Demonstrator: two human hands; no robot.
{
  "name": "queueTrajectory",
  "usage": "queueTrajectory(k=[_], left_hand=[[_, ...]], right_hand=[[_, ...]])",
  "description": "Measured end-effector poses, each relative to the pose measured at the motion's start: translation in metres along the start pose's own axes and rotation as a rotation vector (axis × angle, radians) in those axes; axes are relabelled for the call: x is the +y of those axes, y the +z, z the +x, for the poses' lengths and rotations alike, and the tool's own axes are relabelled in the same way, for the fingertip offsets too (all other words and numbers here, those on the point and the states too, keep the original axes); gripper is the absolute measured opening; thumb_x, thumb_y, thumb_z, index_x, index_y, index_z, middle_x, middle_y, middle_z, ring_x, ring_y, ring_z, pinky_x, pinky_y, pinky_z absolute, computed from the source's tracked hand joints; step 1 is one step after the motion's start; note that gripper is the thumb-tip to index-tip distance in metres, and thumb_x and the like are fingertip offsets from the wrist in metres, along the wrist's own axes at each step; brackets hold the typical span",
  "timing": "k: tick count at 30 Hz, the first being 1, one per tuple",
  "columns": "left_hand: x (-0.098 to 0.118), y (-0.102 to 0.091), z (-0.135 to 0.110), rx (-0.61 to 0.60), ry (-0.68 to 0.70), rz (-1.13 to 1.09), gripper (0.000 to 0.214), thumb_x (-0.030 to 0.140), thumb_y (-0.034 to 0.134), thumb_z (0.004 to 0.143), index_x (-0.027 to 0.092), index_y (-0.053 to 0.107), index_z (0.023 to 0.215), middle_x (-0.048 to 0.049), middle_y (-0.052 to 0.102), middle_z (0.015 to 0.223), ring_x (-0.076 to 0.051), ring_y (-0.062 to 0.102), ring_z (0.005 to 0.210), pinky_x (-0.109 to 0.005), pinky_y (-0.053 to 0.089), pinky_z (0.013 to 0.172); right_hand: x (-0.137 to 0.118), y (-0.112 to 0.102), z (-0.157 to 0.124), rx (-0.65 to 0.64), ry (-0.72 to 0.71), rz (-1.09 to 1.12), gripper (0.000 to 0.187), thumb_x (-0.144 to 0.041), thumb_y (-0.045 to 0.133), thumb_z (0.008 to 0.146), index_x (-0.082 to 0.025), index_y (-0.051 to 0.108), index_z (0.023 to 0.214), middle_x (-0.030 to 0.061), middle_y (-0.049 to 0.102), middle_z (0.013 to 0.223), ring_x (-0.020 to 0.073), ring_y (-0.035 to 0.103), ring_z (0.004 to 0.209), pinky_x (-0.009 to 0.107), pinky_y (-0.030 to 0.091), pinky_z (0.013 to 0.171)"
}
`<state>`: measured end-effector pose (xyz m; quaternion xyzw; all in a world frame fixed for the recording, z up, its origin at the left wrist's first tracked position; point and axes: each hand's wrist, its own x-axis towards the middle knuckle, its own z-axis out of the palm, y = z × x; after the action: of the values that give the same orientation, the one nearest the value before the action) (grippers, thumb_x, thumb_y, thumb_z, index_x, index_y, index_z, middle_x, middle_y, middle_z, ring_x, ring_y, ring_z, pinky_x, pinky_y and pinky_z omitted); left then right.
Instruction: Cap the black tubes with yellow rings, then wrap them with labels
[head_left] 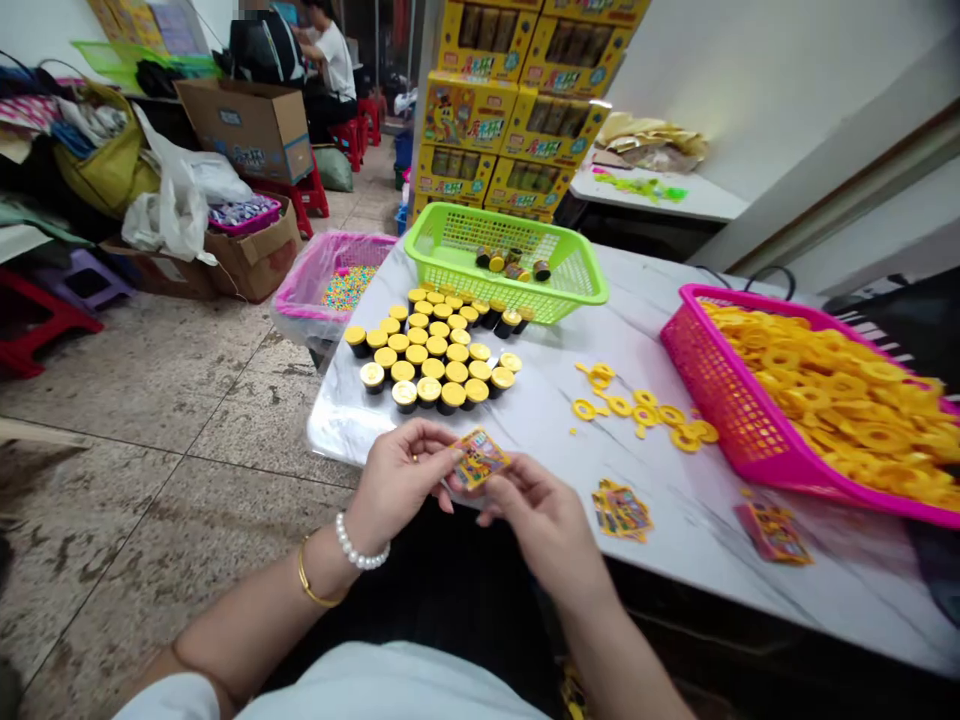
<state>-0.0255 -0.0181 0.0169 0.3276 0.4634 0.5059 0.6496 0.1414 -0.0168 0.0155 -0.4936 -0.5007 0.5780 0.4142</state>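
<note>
A small colourful printed card [480,458] is pinched between my two hands at the near edge of the table. My left hand [409,465], with a ring and a pearl bracelet, grips its left side between thumb and fingers. On its lower right, my right hand [536,510] holds it the same way. Whether it is one card or a thin stack I cannot tell. Right of my right hand lies a loose pile of similar cards [622,510], and farther right a stack of them [776,530]. Beyond my hands stand many small black cups with yellow lids [435,347].
A green basket [510,225] holds several small jars. Yellow ring-shaped pieces [645,412] lie loose on the marble-patterned table [555,400]; a pink basket [720,390] is heaped with more. A pink tub [300,275] of coloured beads stands left. Yellow boxes [517,115] are stacked behind; people sit farther back.
</note>
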Motion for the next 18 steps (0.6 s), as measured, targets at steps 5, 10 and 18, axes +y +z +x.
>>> queueTrajectory(k=[5, 10, 18], left_hand=[[-0.012, 0.000, -0.014, 0.033, 0.070, 0.042, 0.033, 0.043, 0.076, 0.076, 0.014, 0.063, 0.084, -0.0001, 0.064, 0.058, -0.011, 0.058, 0.048, -0.020, 0.046, 0.043], [0.010, -0.025, -0.011, -0.203, 0.212, 0.450, 0.021, 0.028, 0.070, 0.082, 0.015, 0.070, 0.097, -0.0025, 0.070, 0.072, -0.010, 0.059, 0.058, -0.019, 0.045, 0.053], [0.020, -0.027, -0.015, 0.119, 0.405, 0.440, 0.017, 0.027, 0.070, 0.081, 0.017, 0.066, 0.094, -0.0012, 0.068, 0.079, -0.009, 0.057, 0.060, -0.019, 0.046, 0.056]], right_hand=[[0.010, 0.020, -0.006, -0.027, -0.120, -0.050, 0.029, -0.046, 0.066, 0.089, -0.018, 0.071, 0.087, 0.0023, 0.070, 0.072, 0.0140, 0.064, 0.064, 0.026, 0.056, 0.061], [-0.016, -0.006, 0.009, -0.326, -0.079, -0.287, 0.025, -0.041, 0.071, 0.084, -0.018, 0.076, 0.092, 0.0050, 0.075, 0.084, 0.0177, 0.068, 0.074, 0.029, 0.057, 0.068], [-0.019, 0.008, 0.020, -0.271, -0.143, -0.417, 0.022, -0.035, 0.069, 0.082, -0.018, 0.072, 0.068, 0.0013, 0.071, 0.065, 0.0140, 0.060, 0.058, 0.026, 0.048, 0.057]])
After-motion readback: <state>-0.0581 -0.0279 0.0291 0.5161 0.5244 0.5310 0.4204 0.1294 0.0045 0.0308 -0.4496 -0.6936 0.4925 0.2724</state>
